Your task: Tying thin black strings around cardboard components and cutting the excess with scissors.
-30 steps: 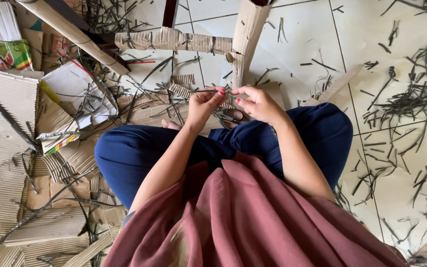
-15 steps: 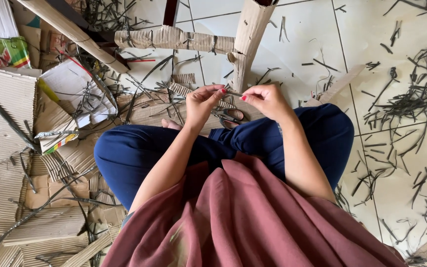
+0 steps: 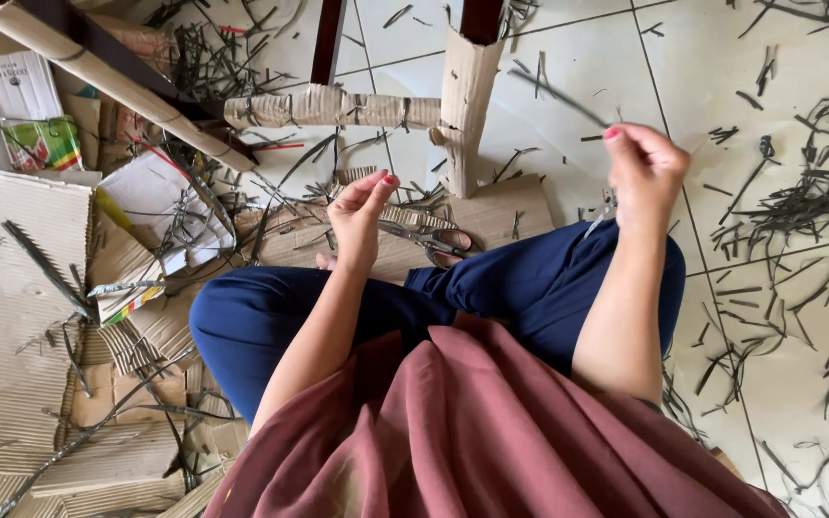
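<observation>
I sit cross-legged on a tiled floor in blue trousers. My right hand (image 3: pixel 645 173) is raised out to the right above my knee, fingers pinched on a thin dark strip (image 3: pixel 558 96) that slants up and to the left. My left hand (image 3: pixel 362 206) hovers in front of my left knee with its fingers loosely curled and nothing visible in them. A pair of scissors (image 3: pixel 429 240) lies on a flat cardboard piece (image 3: pixel 506 206) between the two hands.
A wooden frame wrapped in corrugated cardboard stands ahead, with an upright leg (image 3: pixel 467 105) and a crossbar (image 3: pixel 328 107). Corrugated sheets (image 3: pixel 11 288) and paper scraps pile up at the left. Several dark cut strips (image 3: pixel 817 201) litter the white tiles at the right.
My hands were together over the scissors. My right hand has swung out to the right and upward with the thin strip, while my left hand stayed roughly in place.
</observation>
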